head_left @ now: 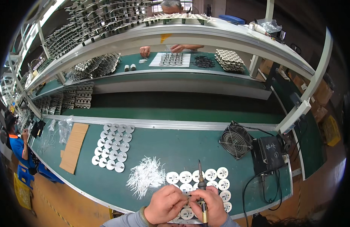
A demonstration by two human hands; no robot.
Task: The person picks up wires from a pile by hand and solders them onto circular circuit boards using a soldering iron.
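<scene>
My right hand [213,207] is wrapped round a soldering iron [202,184], its thin tip pointing away from me. Close beside it, my left hand [164,204] is closed in a pinch, and what its fingers hold is too small to make out. The fingertips of both hands meet over a panel of round white circuit boards [185,176], partly hidden by the hands. A loose pile of short white wires [146,177] lies just left of the boards.
Grey round discs [113,145] stand in rows on the green bench, beside a cardboard piece [74,147]. On the right are a fan [235,140], a black soldering station [270,153] and its cable [243,196]. Another person's hands [177,48] work across the shelf; a blue-shirted person [17,145] sits left.
</scene>
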